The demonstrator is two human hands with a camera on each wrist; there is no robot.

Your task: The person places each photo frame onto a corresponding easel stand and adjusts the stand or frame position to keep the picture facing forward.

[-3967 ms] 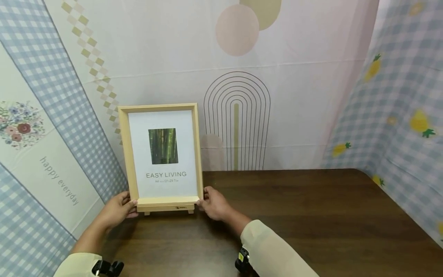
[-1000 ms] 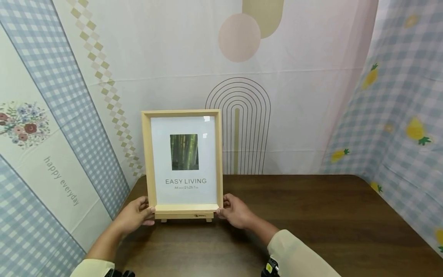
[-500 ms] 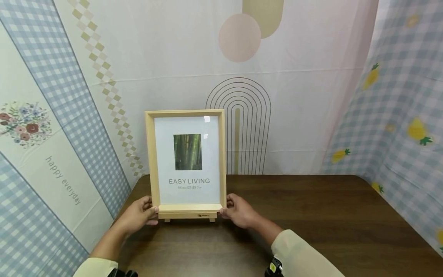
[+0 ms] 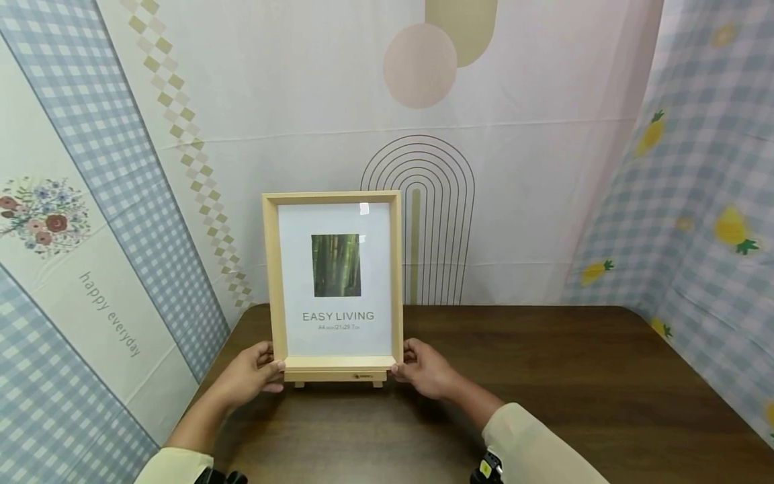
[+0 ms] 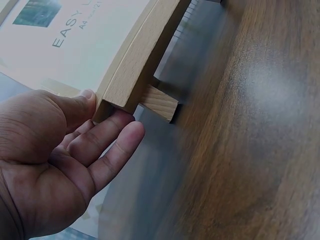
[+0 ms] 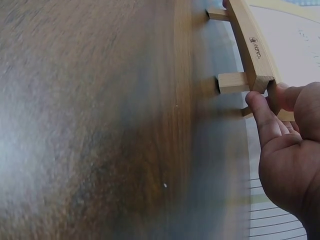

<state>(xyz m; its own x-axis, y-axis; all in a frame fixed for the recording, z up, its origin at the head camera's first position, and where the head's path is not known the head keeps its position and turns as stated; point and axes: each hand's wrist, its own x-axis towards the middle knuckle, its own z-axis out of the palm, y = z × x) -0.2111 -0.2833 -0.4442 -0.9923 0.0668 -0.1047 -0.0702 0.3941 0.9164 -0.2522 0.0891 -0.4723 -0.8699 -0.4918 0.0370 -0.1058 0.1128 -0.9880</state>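
Note:
A light wooden picture frame (image 4: 275, 282) stands nearly upright in the head view, holding a white "EASY LIVING" sheet with a bamboo picture. It rests on the ledge of a small wooden easel (image 4: 335, 375), whose short feet point down at the tabletop. My left hand (image 4: 249, 375) grips the lower left corner, thumb in front and fingers behind. At the lower right corner my right hand (image 4: 428, 371) pinches in the same way. The left wrist view shows the thumb on the frame and fingers under the ledge end (image 5: 132, 65). Most of the easel is hidden behind the frame.
The dark brown wooden table (image 4: 520, 376) spreads out to the right. A printed white cloth (image 4: 520, 202) hangs behind it. Blue checked cloths close in at the left (image 4: 115, 134) and the right (image 4: 701, 222).
Both hands have carried the picture frame and easel together to the right along the table. Over the last second the shift is small, and the grip looks the same.

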